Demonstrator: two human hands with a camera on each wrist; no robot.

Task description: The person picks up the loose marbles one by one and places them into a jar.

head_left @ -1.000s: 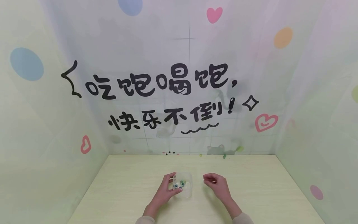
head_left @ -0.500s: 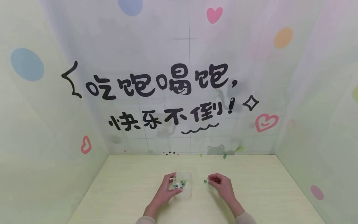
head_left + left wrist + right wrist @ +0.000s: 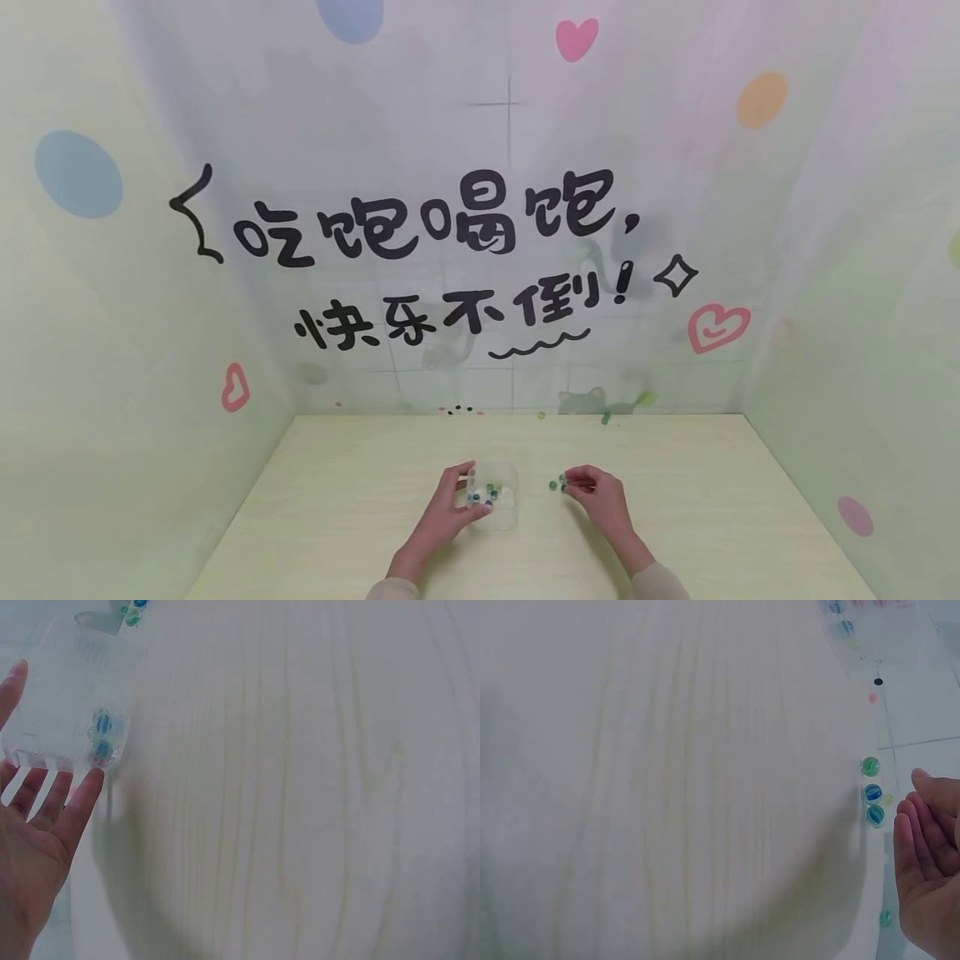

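Observation:
My left hand (image 3: 447,515) grips a clear plastic box (image 3: 507,505) from its left side, thumb over the near rim and fingers along the wall. Several glass marbles (image 3: 103,721) lie inside the box, some blue, some green. Right of the box, three marbles rest on the table: a green one (image 3: 871,766), a blue one (image 3: 872,793) and a blue-green one (image 3: 875,816), lined up in the right wrist view. My right hand (image 3: 602,493) is just right of them, fingers loosely bent together and fingertips close to the marbles. Nothing shows between its fingers and thumb.
Another green marble (image 3: 605,419) lies at the table's back edge. Behind the pale wood table (image 3: 360,467) hangs a printed cloth wall (image 3: 420,125) with dark lettering, and more cloth closes in both sides.
My right hand has moved slightly right, and three marbles have come into view on the table beside its fingertips. The left hand and the box stay in place.

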